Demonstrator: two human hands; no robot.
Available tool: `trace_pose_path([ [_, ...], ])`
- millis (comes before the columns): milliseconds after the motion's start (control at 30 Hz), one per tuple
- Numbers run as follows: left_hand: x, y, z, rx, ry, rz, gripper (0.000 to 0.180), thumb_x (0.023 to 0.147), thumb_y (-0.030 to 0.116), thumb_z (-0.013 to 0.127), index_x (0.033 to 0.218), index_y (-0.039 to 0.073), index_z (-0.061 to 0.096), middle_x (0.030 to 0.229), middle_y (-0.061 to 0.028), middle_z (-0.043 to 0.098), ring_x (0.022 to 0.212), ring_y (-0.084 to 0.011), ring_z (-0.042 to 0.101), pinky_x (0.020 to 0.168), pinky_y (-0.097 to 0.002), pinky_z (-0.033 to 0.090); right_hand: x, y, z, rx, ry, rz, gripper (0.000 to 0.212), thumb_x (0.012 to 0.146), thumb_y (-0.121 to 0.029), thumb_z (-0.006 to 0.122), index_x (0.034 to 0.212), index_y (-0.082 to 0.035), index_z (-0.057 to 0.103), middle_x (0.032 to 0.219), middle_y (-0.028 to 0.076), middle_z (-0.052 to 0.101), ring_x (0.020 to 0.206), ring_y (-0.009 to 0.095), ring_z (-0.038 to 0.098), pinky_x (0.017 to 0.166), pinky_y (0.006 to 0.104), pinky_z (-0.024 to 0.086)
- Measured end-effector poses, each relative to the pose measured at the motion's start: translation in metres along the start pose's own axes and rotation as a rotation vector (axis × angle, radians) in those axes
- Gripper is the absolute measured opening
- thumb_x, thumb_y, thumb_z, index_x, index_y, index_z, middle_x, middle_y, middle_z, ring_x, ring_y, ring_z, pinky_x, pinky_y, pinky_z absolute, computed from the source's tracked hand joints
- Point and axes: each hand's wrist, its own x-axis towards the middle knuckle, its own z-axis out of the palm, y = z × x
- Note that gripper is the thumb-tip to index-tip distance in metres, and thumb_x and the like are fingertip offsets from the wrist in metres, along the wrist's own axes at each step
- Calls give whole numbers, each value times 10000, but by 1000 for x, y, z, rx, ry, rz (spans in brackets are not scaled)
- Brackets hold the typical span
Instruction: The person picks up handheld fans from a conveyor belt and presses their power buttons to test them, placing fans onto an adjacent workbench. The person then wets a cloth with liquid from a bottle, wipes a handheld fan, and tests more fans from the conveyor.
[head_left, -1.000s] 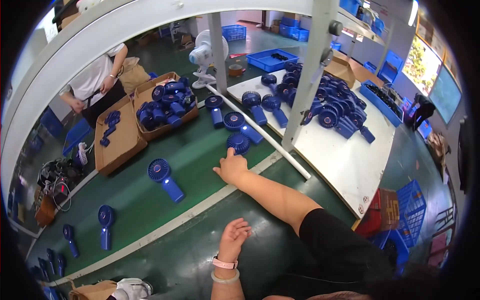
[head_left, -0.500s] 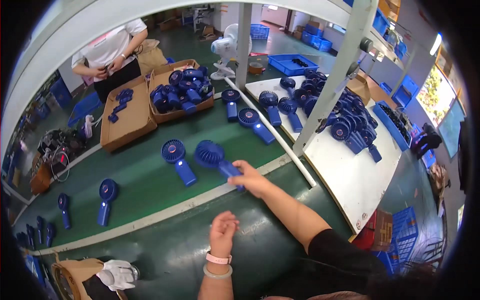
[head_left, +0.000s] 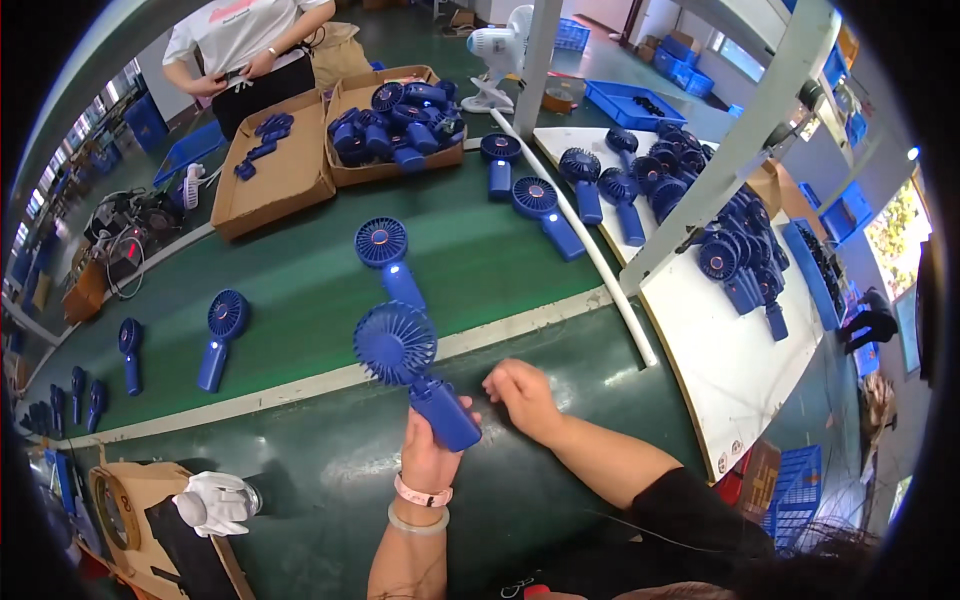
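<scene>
My left hand is closed around the handle of a blue handheld fan, above the near edge of the green belt. The fan's round ribbed head points up and to the left. To the right of that handle, my right hand is apart from the fan, its fingers curled in and nothing visible in them. Just beyond the held fan, another blue handheld fan lies on the belt, its handle end partly hidden.
More fans lie along the green belt. Beyond it stand two cardboard boxes with fans and parts. At right, a white board holds a heap of fans, behind a metal post and white tube.
The fan has passed from my right hand to my left and come nearer. My right hand has let go and curled its fingers. The whole view has shifted.
</scene>
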Motion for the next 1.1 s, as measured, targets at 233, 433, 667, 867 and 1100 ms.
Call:
trace_pose_path([
  [233, -2, 2, 6, 1, 7, -45, 486, 896, 425, 428, 1253, 104, 353, 1145, -160, 504, 984, -284, 565, 735, -475, 525, 3, 5, 5, 194, -36, 243, 276, 937, -189, 425, 807, 12, 564, 723, 45, 553, 643, 97, 519, 600, 233, 447],
  [433, 1, 2, 12, -28, -70, -48, 523, 902, 305, 479, 1345, 138, 259, 1220, -152, 462, 1056, -284, 532, 802, -494, 507, 4, 1, 4, 147, -111, 253, 268, 933, -195, 432, 813, -1, 572, 732, 32, 559, 652, 88, 518, 599, 227, 446],
  [667, 2, -5, 10, 50, -60, 27, 648, 821, 160, 624, 1353, 164, 254, 1230, -130, 459, 1040, -266, 540, 830, -482, 495, 5, 1, 4, 167, -149, 262, 276, 934, -208, 428, 816, -9, 578, 732, 34, 571, 653, 90, 530, 603, 225, 450],
  [867, -5, -7, 14, 516, 95, 8, 605, 722, -29, 647, 1224, 81, 329, 1032, -82, 509, 915, -198, 569, 753, -396, 531, 5, 2, 3, 153, -151, 286, 263, 926, -187, 439, 812, 2, 582, 736, 41, 577, 662, 97, 540, 610, 229, 457],
  [1100, 3, -9, 16, 389, 152, 37, 367, 838, 56, 532, 1160, 43, 355, 1004, -112, 532, 843, -217, 591, 724, -360, 520, 5, 5, 5, 66, -179, 260, 242, 918, -164, 450, 815, 7, 587, 750, 46, 583, 666, 98, 544, 616, 232, 465],
])
